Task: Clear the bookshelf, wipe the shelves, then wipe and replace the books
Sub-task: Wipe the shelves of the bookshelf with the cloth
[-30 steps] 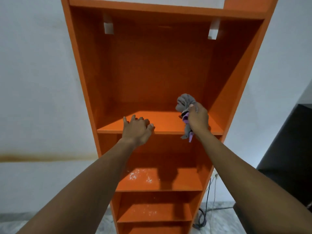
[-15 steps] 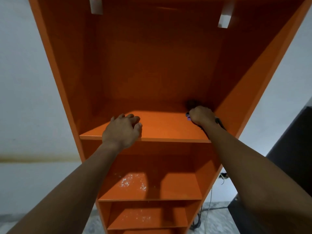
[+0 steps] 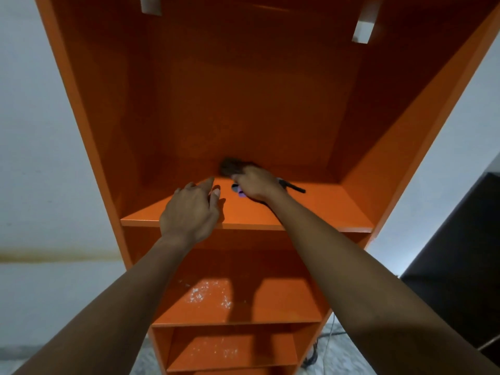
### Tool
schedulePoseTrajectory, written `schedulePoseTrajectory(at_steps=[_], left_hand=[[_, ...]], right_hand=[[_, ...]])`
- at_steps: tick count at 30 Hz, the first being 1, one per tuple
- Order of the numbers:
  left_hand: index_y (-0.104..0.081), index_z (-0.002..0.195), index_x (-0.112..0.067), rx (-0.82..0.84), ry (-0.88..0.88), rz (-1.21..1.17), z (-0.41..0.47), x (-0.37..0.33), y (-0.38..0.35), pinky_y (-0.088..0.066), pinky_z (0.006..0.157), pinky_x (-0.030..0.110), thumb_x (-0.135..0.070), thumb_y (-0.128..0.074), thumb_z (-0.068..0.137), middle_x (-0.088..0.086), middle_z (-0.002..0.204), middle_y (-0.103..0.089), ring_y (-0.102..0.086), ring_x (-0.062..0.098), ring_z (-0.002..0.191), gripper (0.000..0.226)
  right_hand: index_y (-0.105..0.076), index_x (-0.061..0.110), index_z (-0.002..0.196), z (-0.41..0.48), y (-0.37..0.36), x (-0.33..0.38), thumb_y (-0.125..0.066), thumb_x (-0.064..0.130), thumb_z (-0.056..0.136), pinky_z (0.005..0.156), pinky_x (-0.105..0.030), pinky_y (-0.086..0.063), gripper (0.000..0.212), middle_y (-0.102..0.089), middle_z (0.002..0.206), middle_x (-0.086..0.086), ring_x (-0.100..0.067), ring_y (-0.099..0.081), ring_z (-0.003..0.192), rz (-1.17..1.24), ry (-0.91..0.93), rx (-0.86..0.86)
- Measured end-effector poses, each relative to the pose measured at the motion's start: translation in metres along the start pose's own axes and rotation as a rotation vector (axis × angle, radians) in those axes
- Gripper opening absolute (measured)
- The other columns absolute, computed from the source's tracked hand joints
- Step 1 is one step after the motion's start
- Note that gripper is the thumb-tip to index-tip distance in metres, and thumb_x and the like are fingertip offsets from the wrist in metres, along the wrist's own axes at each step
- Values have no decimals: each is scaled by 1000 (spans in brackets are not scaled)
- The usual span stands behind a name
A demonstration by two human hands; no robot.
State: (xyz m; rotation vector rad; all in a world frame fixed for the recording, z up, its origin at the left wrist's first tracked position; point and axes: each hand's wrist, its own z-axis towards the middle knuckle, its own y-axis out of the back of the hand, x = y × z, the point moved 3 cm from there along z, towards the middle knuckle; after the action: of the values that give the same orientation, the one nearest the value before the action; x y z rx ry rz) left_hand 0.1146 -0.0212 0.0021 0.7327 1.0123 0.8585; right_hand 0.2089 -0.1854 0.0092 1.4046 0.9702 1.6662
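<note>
Right hand is curled round a bunched cloth, which sits dark in shadow at the hand's eleven o'clock, pressed toward the back of the upper shelf of the orange bookshelf. Left hand, at the right hand's eight o'clock, rests on the front of that shelf with its fingers loose, holding nothing. No books are in view.

To wipe well, my judgement is to flatten the cloth against the board and draw it from the back corners toward six o'clock in overlapping passes, with the left hand steadying the frame. The lower shelf carries white specks (probably dust, so it needs a pass too).

No brand, label or writing can be read anywhere.
</note>
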Motion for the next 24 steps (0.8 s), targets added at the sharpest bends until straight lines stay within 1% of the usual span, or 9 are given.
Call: schedulePoseTrajectory(at_steps=[3,5,9,13,15,17,19,21,24], left_hand=[[-34,155,-11,-97,-45,-72,-2,4,-2,-24,120,51,-35,-28,110,14,155,-45,-32,36,148,52],[-31,157,-11,-152,-51,-140,-4,9,-3,-21,122,50,-36,-26,111,12,159,-40,-27,33,151,53],[-35,156,-13,-205,-28,-321,-5,20,0,-39,113,50,-39,-26,109,14,148,-53,-48,33,138,54],[-43,151,-8,-152,63,-302,-6,29,9,-42,106,47,-29,-35,109,18,140,-59,-53,37,130,47],[-46,149,-9,-42,67,-206,-4,19,10,-34,111,53,-30,-35,109,18,146,-53,-44,41,137,46],[-45,150,-12,65,43,-138,-2,3,8,-17,119,60,-33,-33,109,14,156,-43,-28,39,148,47],[-45,150,-14,143,31,-89,4,-12,2,-5,120,63,-36,-33,109,12,157,-42,-19,36,152,48],[-47,149,-15,212,4,-47,10,-32,-5,-3,120,63,-37,-36,108,11,155,-45,-18,35,153,49],[-55,142,-15,293,-70,-15,16,-66,-21,-8,119,62,-36,-40,106,11,145,-55,-28,34,148,45]], right_hand=[[-54,28,142,-6,-15,28,-41,31,106,95,-47,-47,39,-57,142,-7,-31,-56,120,67,147,95],[-52,30,140,-15,-22,38,-38,26,105,94,-49,-47,37,-56,134,-5,-28,-55,114,72,203,114],[-56,22,117,-37,-30,45,-39,22,105,93,-54,-47,21,-56,117,0,-24,-54,100,125,254,145],[-59,29,128,-66,-29,49,-48,31,104,93,-53,-44,27,-61,119,3,-25,-51,109,126,336,76],[-57,31,138,-78,-21,39,-51,31,104,95,-50,-40,35,-63,127,1,-28,-47,116,63,305,-21],[-54,25,143,-85,-6,21,-53,29,103,98,-49,-41,41,-62,134,-4,-31,-47,121,-46,222,-109],[-59,21,138,-85,14,-2,-56,23,99,85,-43,-46,39,-66,127,-7,-34,-56,113,-99,93,-162],[-64,23,127,-85,40,-29,-56,18,94,70,-38,-45,35,-71,114,-7,-34,-62,99,-69,-48,-234],[-65,18,107,-91,83,-63,-52,14,89,67,-35,-41,23,-71,108,-12,-37,-62,101,-190,-147,-476]])
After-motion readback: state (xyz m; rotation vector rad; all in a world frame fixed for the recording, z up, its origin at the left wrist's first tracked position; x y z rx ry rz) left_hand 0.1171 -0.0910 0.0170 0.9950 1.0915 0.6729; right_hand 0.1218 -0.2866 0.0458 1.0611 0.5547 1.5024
